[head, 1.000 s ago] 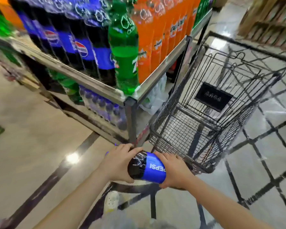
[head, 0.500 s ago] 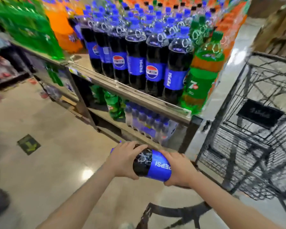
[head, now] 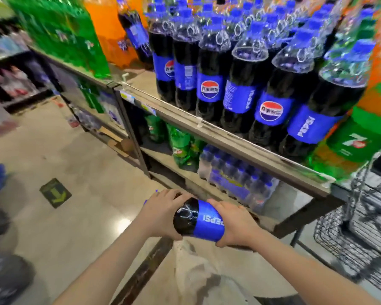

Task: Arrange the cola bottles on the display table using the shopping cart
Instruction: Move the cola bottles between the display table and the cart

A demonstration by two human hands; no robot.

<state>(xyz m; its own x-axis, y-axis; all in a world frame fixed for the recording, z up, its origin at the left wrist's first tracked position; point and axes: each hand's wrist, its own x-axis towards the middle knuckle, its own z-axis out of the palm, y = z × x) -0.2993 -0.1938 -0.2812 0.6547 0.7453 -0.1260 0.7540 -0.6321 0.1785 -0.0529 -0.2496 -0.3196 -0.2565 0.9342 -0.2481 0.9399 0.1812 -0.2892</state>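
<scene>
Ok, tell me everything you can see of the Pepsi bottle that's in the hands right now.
The held Pepsi bottle is clear plastic, filled with dark cola, with a blue wrap-around label whose white PEPSI lettering reads upside down from the head view. It lies roughly on its side, in the air in front of the display table, below its top shelf. The left hand grips the neck end, hiding most of the blue cap; the right hand grips the base end.
</scene>
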